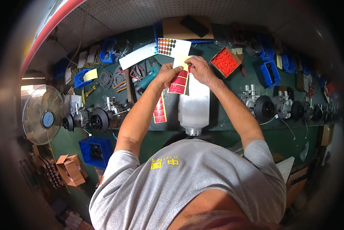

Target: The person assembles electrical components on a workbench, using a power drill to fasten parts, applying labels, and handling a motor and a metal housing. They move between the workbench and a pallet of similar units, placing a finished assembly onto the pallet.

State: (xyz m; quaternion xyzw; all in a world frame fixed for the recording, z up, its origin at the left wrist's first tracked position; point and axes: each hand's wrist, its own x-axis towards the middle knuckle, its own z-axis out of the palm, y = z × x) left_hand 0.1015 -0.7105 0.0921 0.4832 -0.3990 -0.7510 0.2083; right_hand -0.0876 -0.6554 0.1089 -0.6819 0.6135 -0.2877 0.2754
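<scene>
Fan: a round pedestal fan (43, 115) stands at the far left, beside the green workbench (225, 132).
Blue crate: a blue plastic crate (95, 151) sits below the bench edge, with open cardboard boxes (69, 170) to its left.
Spare labels: a second strip of red labels (160, 111) lies flat on the bench under the left forearm.
Left hand: the left hand (167, 73) has fingers and thumb pinched on the upper left edge of the label sheet.
Label sheet: the label sheet (179, 81) is a pale yellow backing with red rectangular stickers in a column, held up between both hands above the bench, its lower end hanging free over the metal housing's top.
Right hand: the right hand (200, 69) has fingertips closed on the sheet's upper right corner, at a red sticker.
Metal housing: a silver metal housing (195, 105) lies lengthwise on the bench, directly below the hands.
Red caps: an open box of red caps (225, 61) sits just right of the right hand.
Engines: small engine assemblies (267, 105) line the bench further right.
</scene>
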